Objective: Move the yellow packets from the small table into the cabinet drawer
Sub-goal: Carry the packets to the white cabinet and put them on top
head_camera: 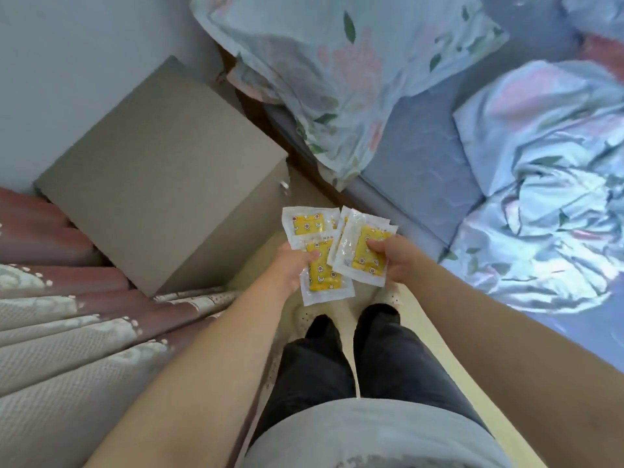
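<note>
Both hands hold yellow packets in clear wrappers above the floor, over my feet. My left hand [293,265] grips two packets [309,225], one fanned above the other, thumb on top. My right hand [396,261] grips a small stack of packets [363,251], thumb pressed on the top one. The grey-beige cabinet [162,170] stands just left of the hands, its top bare. A small metal handle [284,184] shows on its front face, and the drawer front looks closed.
A bed with a blue sheet [422,170], a floral pillow [337,72] and a crumpled floral duvet [547,204] fills the right side. A patterned curtain [67,315] hangs at the lower left. A narrow strip of floor [435,336] runs between the cabinet and the bed.
</note>
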Available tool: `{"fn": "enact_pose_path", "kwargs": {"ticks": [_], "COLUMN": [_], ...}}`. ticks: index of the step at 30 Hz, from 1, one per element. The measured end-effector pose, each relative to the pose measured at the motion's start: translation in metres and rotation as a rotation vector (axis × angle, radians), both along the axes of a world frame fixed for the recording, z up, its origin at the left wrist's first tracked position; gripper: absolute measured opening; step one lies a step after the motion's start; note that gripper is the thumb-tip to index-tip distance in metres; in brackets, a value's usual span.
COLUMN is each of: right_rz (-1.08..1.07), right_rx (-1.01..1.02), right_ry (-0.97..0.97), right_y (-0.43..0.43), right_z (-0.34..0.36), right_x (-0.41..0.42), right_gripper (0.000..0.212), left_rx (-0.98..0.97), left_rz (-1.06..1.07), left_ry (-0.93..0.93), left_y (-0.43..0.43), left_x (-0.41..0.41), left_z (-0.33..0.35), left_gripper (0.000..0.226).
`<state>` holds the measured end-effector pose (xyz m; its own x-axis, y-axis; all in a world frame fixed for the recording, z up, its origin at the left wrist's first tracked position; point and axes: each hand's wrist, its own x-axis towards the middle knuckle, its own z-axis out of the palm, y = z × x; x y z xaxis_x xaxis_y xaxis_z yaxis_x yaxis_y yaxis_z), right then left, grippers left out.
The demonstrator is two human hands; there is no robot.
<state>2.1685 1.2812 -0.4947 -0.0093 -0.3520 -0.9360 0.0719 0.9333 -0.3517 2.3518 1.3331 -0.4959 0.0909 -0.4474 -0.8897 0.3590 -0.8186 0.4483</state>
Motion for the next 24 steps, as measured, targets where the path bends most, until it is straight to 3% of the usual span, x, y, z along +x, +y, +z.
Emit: {"fn": "enact_pose_path", "kwargs": {"ticks": [6, 13, 17, 20, 24], "right_rz": [-0.297, -0.659, -0.745, -0.789, -1.001], "right_rx": [-0.016, -0.076, -0.107, -0.109, -0.068], "right_ry": [0.012, 0.019, 0.216, 0.350, 0.470], "right_y": [0.093, 0.234, 0.331, 0.395, 0.492], "right_z": [0.002, 0.015, 0.028, 0.044, 0.047], "right_x": [-0.147, -0.332, -0.445, -0.508, -0.586], "right_gripper": [0.032, 0.016, 0.037, 0.021, 0.020], "left_rx": [0.025, -0.113, -0.194, -0.239, -0.291], "left_rz": [-0.364, -0.915, -1.156, -1.303, -1.541], "left_ry": [-0.095, -0.139, -0.113, -0.130, -0.154], "left_y": [0.030, 0.094, 0.157, 0.202, 0.274], "left_x": [-0.139, -0.337, -0.470, -0.557, -0.675], "left_z": [0.010, 0.018, 0.030, 0.032, 0.037], "left_gripper": [0.023, 0.022, 0.028, 0.021, 0.018]}}
